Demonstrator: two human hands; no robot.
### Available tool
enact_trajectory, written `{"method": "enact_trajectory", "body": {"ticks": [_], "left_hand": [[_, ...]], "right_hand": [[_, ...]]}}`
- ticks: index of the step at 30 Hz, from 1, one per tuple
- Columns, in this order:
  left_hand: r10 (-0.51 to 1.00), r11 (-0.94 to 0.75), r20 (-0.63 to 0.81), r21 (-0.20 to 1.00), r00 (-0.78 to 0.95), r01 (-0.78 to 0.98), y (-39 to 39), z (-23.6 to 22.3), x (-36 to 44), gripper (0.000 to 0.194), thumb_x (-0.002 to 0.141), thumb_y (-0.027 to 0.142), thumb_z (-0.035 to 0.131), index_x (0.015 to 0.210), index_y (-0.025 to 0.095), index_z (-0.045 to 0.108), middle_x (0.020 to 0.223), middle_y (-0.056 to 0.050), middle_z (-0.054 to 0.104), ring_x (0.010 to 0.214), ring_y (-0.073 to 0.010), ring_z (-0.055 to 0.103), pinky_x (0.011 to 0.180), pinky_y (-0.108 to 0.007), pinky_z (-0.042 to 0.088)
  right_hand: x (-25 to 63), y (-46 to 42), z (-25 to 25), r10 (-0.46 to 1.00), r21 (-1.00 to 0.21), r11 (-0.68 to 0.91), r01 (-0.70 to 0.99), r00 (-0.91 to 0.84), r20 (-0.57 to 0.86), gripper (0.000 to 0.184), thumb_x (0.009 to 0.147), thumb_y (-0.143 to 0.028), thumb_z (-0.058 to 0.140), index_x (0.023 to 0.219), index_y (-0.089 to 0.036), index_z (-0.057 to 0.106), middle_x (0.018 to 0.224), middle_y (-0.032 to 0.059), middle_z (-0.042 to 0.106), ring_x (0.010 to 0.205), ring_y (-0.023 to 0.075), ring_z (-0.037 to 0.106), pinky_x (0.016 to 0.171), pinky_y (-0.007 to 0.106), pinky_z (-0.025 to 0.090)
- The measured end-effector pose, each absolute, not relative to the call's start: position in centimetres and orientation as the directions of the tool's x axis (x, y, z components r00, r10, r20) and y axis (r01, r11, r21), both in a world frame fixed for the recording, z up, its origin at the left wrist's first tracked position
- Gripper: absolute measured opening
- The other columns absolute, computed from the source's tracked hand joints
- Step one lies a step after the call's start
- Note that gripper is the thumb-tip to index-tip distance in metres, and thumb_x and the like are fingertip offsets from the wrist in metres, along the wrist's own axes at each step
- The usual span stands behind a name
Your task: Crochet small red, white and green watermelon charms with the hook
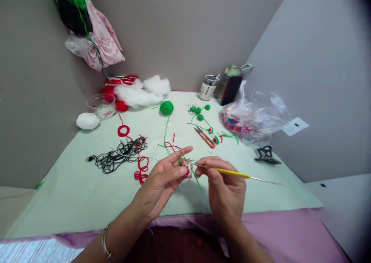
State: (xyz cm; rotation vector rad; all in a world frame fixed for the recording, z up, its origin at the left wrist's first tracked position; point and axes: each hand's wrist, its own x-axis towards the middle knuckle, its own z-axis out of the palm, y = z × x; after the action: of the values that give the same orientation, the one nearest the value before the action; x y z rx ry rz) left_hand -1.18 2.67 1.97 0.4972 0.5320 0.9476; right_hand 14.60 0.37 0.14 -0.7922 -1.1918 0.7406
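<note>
Pinched in my left hand (166, 176) is a small red and white crochet piece (188, 171). Green yarn (198, 181) runs over my raised left index finger and hangs down past the piece. My right hand (226, 189) grips a crochet hook (228, 172) by its yellow handle. The hook's metal tip meets the upper edge of the crochet piece; whether it passes through a stitch is too small to tell. A green yarn ball (166, 107) lies farther back, its strand trailing toward my left hand.
Orange thread snips (205, 137) and small green-and-red crochet pieces (215, 140) lie beyond my hands. Tangled black yarn (111, 158) and loose red yarn (142, 170) spread to the left. White stuffing (139, 93) sits behind. A plastic bag (252, 118) and black claw clip (266, 155) are right.
</note>
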Motion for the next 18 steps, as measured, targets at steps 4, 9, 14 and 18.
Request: {"method": "enact_trajectory", "body": {"ticks": [4,9,14,18], "left_hand": [[0.865,0.483,-0.22,0.607,0.451,-0.631,2.8,2.0,-1.1,0.05,0.082,0.02,0.09,0.13,0.019,0.079,0.09,-0.001,0.069,0.08,-0.0084,0.061,0.083,-0.02,0.051],[0.856,0.495,-0.231,0.62,0.461,-0.608,2.7,2.3,-1.2,0.048,0.079,0.022,0.092,0.125,0.02,0.081,0.086,0.001,0.065,0.078,-0.007,0.059,0.08,-0.017,0.049],[0.88,0.445,-0.215,0.681,0.423,-0.581,2.5,2.2,-0.9,0.047,0.078,0.025,0.093,0.123,0.022,0.082,0.084,0.002,0.065,0.076,-0.0068,0.057,0.077,-0.017,0.047],[0.961,0.258,-0.145,0.772,0.235,-0.581,2.0,1.5,0.2,0.048,0.078,0.022,0.094,0.124,0.029,0.081,0.084,0.004,0.068,0.08,-0.0078,0.059,0.08,-0.017,0.047]], "right_hand": [[15.2,0.0,0.0,0.846,-0.847,0.517,-0.124,0.222,0.484,0.02,0.1,-0.015,0.068,0.108,-0.029,0.081,0.098,0.0015,0.079,0.076,0.0134,0.073,0.071,0.029,0.061],[15.7,0.1,1.1,0.876,-0.862,0.471,-0.189,0.22,0.43,0.012,0.099,-0.02,0.071,0.099,-0.025,0.081,0.086,0.0013,0.075,0.071,0.0123,0.069,0.067,0.026,0.058],[15.7,0.4,1.5,0.919,-0.889,0.388,-0.241,0.167,0.356,0.013,0.099,-0.028,0.068,0.097,-0.024,0.081,0.08,0.0014,0.071,0.061,0.0116,0.064,0.058,0.025,0.055],[15.0,-0.3,-0.1,0.779,-0.76,0.551,0.345,0.114,0.617,0.027,0.1,-0.015,0.064,0.115,-0.03,0.081,0.099,0.0048,0.075,0.083,0.0178,0.072,0.072,0.032,0.061]]}}
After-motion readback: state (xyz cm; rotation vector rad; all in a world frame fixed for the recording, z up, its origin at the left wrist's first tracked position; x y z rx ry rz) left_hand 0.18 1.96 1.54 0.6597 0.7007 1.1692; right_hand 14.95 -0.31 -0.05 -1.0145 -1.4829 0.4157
